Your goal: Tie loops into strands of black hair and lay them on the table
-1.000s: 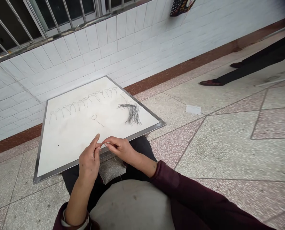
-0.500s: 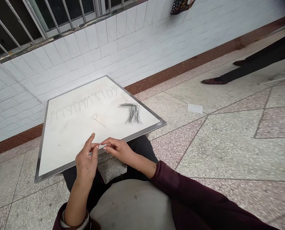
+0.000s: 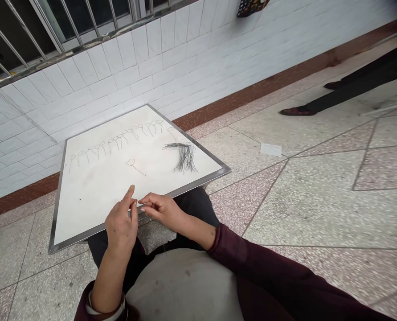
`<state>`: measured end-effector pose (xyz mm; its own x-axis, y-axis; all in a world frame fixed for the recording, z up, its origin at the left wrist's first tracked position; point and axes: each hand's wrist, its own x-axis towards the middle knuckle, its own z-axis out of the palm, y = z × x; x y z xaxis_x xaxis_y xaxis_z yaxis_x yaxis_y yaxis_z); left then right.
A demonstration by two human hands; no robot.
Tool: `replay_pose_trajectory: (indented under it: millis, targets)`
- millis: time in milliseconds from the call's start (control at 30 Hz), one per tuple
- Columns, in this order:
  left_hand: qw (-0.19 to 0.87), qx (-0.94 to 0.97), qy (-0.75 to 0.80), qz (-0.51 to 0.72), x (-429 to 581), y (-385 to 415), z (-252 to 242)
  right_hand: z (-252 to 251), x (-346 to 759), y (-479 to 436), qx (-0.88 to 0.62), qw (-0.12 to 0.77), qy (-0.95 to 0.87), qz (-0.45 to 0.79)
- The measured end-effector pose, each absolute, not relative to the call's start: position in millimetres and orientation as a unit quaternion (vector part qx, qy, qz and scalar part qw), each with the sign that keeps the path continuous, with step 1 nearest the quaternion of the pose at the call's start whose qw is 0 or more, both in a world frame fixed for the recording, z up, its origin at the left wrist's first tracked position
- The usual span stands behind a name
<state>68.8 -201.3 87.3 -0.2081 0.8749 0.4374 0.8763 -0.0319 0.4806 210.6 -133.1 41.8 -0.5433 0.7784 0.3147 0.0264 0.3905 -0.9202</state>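
My left hand (image 3: 121,223) pinches with thumb and fingertips at the near edge of the white board (image 3: 94,187), its index finger pointing up. Close to its fingertips, my right hand (image 3: 163,209) also pinches, thumb and index finger nearly together. Between them is a thin wire, too fine to see clearly; a fine strand (image 3: 165,249) shows below, over my lap. On the board lie a single looped wire (image 3: 131,162) with a straight tail, a row of similar looped wires (image 3: 118,139) and a loose pile of dark straight wires (image 3: 186,157).
The metal-edged board rests over my knees, near a white tiled wall (image 3: 118,89) with a barred window (image 3: 74,22). To the right, a white paper (image 3: 271,150) lies on the floor, and a person's legs (image 3: 352,96) stand farther back. A patterned bag (image 3: 251,6) hangs on the wall.
My fingertips have shifted slightly, the left thumb and fingers folding closer together. The right hand has dropped a little at the thumb. The wires on the board stay put.
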Motion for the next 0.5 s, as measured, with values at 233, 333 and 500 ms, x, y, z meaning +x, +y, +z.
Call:
replay_pose_trajectory:
  millis: [233,333,500]
  targets:
    - [0.038,-0.639,-0.698,-0.32,67.9,-200.7,86.3,36.6,205.5,-137.7,-0.29,0.401,-0.731,0.469]
    - [0.038,-0.644,-0.698,-0.312,65.6,-201.1,85.8,36.3,205.0,-138.0,-0.295,0.404,-0.729,0.468]
    - [0.036,-0.645,-0.699,-0.307,64.0,-202.3,87.7,37.0,206.2,-137.1,-0.292,0.402,-0.725,0.477]
